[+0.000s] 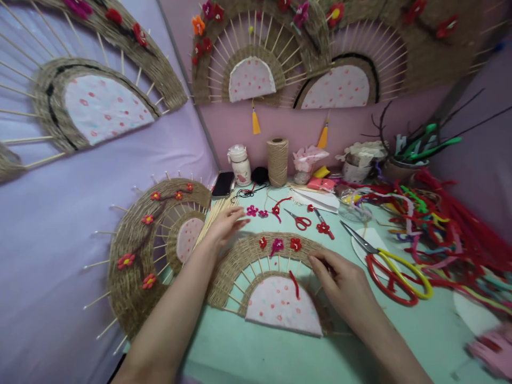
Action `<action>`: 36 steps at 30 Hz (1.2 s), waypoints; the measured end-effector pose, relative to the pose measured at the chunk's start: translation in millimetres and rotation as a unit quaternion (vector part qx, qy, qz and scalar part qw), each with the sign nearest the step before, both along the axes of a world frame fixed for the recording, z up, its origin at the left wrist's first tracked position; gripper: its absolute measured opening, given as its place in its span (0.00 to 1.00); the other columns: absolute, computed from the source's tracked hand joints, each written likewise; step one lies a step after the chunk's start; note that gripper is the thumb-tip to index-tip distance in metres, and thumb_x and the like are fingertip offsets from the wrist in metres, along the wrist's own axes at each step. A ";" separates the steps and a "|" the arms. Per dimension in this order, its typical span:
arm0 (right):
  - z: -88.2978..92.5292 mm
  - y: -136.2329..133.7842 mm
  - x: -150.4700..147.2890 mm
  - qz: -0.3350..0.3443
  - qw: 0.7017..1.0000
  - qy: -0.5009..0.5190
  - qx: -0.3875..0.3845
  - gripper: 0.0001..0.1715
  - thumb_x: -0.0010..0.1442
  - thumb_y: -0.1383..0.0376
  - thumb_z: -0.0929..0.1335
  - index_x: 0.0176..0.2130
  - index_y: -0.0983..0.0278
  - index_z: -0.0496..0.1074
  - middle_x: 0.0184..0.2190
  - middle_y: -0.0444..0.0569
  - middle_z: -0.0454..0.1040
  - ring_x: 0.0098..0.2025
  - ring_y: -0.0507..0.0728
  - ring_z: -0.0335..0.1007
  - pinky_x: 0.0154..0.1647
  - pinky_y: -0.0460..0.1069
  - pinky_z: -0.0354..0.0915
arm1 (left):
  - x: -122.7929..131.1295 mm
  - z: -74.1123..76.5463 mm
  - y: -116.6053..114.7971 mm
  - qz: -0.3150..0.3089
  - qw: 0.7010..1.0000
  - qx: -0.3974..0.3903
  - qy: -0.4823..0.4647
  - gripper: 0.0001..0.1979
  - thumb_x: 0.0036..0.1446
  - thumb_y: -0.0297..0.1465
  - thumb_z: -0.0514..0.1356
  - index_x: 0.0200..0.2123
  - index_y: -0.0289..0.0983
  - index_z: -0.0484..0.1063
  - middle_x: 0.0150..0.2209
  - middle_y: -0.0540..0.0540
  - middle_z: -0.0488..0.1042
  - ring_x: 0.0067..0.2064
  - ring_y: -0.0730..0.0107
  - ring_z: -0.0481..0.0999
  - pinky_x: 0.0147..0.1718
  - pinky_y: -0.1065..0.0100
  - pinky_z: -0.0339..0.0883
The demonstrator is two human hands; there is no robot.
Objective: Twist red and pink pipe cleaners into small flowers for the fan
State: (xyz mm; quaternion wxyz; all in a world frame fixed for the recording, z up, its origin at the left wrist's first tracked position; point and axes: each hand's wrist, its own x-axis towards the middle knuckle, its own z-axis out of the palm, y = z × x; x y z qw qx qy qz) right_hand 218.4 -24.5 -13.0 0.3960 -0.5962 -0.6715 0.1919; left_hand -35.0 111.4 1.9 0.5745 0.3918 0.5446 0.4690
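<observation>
A half-round woven jute fan piece (pixel 244 256) with wooden spokes and a pink dotted cloth centre (pixel 280 306) lies flat on the green table. Small red and pink flowers (pixel 277 244) sit on its arch. My left hand (pixel 226 224) rests at its upper left edge, fingers stretched out over a bundle of thin wooden sticks (pixel 212 216). My right hand (pixel 340 282) lies on the fan's right side, fingers curled and pressed down at the weave; what they pinch is hidden.
A finished fan (pixel 136 256) leans at the left. Large red-and-yellow scissors (pixel 396 272), small red scissors (pixel 300 220), a twine spool (pixel 277 160), a phone (pixel 223 184) and a heap of pipe cleaners (pixel 448 224) crowd the right and back. More fans hang on the walls.
</observation>
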 end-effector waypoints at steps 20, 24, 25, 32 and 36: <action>-0.4 5.9 9.8 -0.130 0.990 0.020 0.046 0.15 0.58 0.58 0.62 0.31 0.64 0.72 0.24 0.46 0.74 0.25 0.53 0.66 0.30 0.46 0.59 | 50.6 -24.4 -62.0 -0.135 0.799 0.337 0.479 0.08 0.52 0.35 0.60 0.35 0.38 0.73 0.37 0.44 0.71 0.44 0.62 0.67 0.45 0.61 0.59; -6.9 7.9 2.4 -0.085 0.996 -0.011 0.036 0.14 0.57 0.59 0.62 0.30 0.64 0.72 0.24 0.46 0.73 0.26 0.53 0.66 0.30 0.47 0.58 | 56.4 -26.9 -71.9 -0.130 0.751 0.320 0.563 0.11 0.50 0.38 0.62 0.33 0.37 0.71 0.43 0.41 0.66 0.48 0.55 0.61 0.47 0.55 0.55; -7.9 8.2 0.8 -0.078 0.996 -0.015 0.035 0.14 0.57 0.59 0.62 0.30 0.64 0.72 0.24 0.47 0.74 0.26 0.53 0.66 0.30 0.47 0.58 | 57.4 -27.4 -73.0 -0.134 0.745 0.319 0.570 0.11 0.50 0.38 0.61 0.32 0.36 0.71 0.44 0.40 0.65 0.49 0.54 0.60 0.47 0.54 0.54; -7.7 9.7 -1.0 -0.081 0.996 -0.026 0.024 0.14 0.56 0.59 0.62 0.29 0.65 0.72 0.22 0.46 0.72 0.25 0.53 0.65 0.29 0.46 0.57 | 54.3 -32.6 -70.7 -0.179 0.737 0.333 0.561 0.07 0.53 0.32 0.57 0.29 0.35 0.74 0.42 0.39 0.67 0.48 0.54 0.60 0.45 0.55 0.55; -8.9 8.9 -2.4 -0.026 0.999 -0.044 -0.016 0.15 0.57 0.58 0.62 0.30 0.65 0.72 0.23 0.45 0.72 0.26 0.53 0.64 0.29 0.46 0.58 | 46.1 -32.6 -65.0 -0.166 0.762 0.326 0.534 0.07 0.53 0.30 0.57 0.31 0.38 0.76 0.42 0.40 0.69 0.49 0.54 0.60 0.45 0.55 0.55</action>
